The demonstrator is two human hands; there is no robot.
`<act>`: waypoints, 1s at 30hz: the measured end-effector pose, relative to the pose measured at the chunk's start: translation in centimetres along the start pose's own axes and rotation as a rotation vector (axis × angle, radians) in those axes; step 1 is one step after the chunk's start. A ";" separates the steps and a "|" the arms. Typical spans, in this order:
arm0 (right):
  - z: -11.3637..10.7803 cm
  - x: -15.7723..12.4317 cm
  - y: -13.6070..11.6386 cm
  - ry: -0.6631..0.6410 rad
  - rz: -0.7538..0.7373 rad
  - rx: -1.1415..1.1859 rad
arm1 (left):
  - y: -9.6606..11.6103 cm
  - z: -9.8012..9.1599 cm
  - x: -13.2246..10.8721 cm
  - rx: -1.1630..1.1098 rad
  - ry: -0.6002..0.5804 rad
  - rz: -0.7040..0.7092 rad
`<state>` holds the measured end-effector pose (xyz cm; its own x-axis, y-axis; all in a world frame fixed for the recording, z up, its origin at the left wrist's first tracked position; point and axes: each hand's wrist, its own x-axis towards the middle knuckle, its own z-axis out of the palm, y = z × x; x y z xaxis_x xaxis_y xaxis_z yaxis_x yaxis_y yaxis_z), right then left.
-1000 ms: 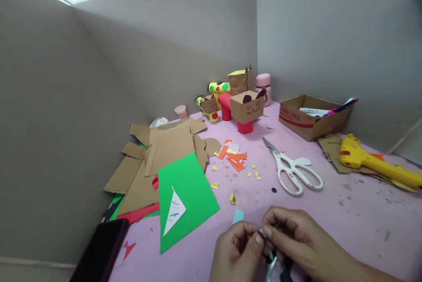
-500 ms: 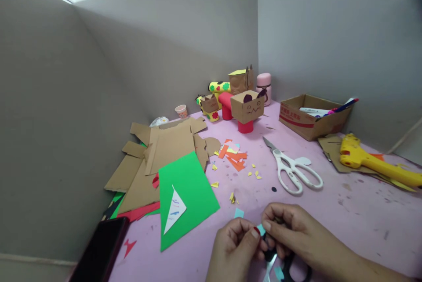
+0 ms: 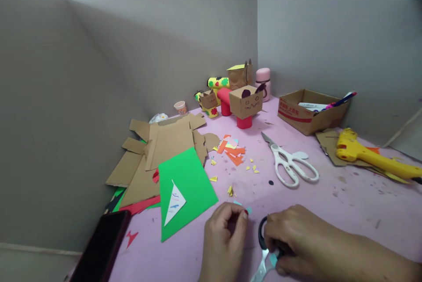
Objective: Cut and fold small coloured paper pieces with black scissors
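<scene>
Right hand (image 3: 293, 238) shifted: fingers gripping scissors (image 3: 263, 258) | left hand (image 3: 224, 236) pinching blue paper (image 3: 249, 210) | box (image 3: 294, 113): "上京东"

Black-handled scissors (image 3: 264, 254) slant near a light-blue paper scrap (image 3: 249, 210).

One head-worn camera looks forward and down, close over the worktop (image 3: 349, 205), towards grey partitions (image 3: 171, 40) meeting right of upper centre.

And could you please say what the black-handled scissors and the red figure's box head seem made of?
Black-handled scissors: shiny silvery blades, so probably metal; smooth dark handles, perhaps plastic. Box head: apparently matte cardboard, given its brown colour and flat sides.
</scene>
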<state>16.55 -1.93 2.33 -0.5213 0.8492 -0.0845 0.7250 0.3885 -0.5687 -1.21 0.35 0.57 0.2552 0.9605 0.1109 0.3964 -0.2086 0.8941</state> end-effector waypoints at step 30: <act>0.2 2.5 2.8 0.596 0.247 0.356 | -0.4 0.6 2.5 0.566 0.163 0.305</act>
<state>17.17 1.23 0.34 0.0451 0.9866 0.1568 0.5468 0.1070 -0.8304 -0.21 2.72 0.18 0.3106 0.8492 0.4270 0.7409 -0.4977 0.4509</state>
